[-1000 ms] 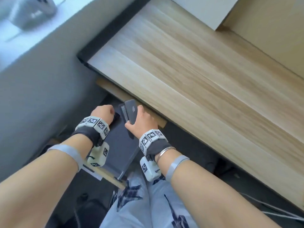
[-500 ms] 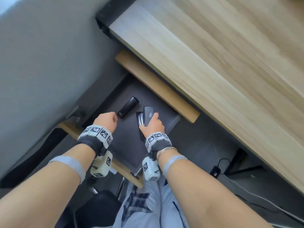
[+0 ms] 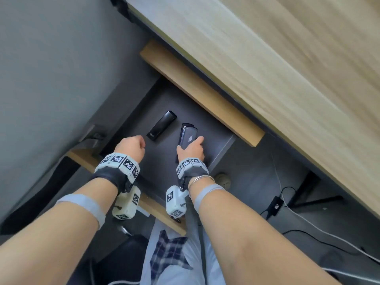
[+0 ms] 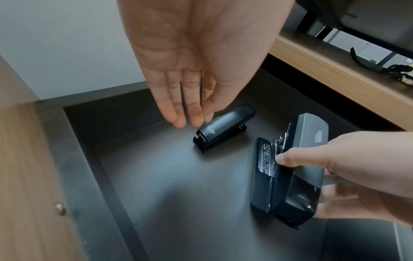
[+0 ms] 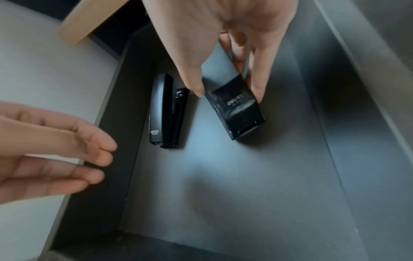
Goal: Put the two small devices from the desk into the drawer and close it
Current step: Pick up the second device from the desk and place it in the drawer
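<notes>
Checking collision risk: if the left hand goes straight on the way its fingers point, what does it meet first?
Most likely the slim black stapler lying on the drawer floor: the left hand hovers open, fingertips just short of its near end. Depth is unclear; it may pass just above.

Two black devices (image 3: 161, 126) (image 3: 188, 134) flat (side by side) in open drawer (image 3: 218, 149)

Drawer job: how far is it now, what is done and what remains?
Done: the slim stapler lies on the drawer floor, and the left hand is open above it, holding nothing. In hand: the right hand grips the wide stapler, low in the drawer; whether it rests on the floor I cannot tell. Left: let it go, take both hands out, push the open drawer shut.
</notes>
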{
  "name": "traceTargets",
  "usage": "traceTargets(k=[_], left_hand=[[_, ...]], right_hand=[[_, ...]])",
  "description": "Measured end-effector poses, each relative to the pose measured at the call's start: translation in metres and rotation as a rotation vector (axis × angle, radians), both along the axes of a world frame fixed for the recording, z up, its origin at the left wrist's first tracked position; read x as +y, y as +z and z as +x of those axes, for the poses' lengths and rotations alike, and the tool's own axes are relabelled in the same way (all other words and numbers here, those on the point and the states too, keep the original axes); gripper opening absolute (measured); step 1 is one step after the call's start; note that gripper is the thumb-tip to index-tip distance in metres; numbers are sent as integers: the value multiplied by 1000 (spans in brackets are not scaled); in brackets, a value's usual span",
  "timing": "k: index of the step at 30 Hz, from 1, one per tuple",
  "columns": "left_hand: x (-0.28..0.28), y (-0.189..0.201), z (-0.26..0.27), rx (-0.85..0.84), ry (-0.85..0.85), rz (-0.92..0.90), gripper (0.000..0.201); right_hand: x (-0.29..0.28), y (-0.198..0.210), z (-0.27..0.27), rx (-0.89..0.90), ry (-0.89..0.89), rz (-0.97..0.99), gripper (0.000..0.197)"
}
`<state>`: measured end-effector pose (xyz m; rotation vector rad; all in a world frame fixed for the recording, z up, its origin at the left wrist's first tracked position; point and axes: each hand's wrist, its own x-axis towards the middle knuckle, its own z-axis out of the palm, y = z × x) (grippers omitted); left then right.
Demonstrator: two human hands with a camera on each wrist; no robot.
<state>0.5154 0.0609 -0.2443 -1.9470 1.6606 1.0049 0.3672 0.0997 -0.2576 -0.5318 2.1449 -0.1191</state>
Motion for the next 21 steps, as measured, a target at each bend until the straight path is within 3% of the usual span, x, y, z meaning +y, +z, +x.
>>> traceTargets(k=[6, 12, 17, 21], left_hand=[[8, 2, 4, -34, -15, 16, 26], [21, 8, 10, -57, 10, 18, 24], [37, 21, 21, -148, 20, 26, 22], [53, 33, 31, -247, 38, 116, 23]], right_hand=[[-6, 1, -1, -45, -35, 0, 60], [-7, 13, -12, -63, 49, 4, 58], [-3, 44, -24, -16, 304, -9, 35], [-4, 76, -34, 32, 477, -66, 27]])
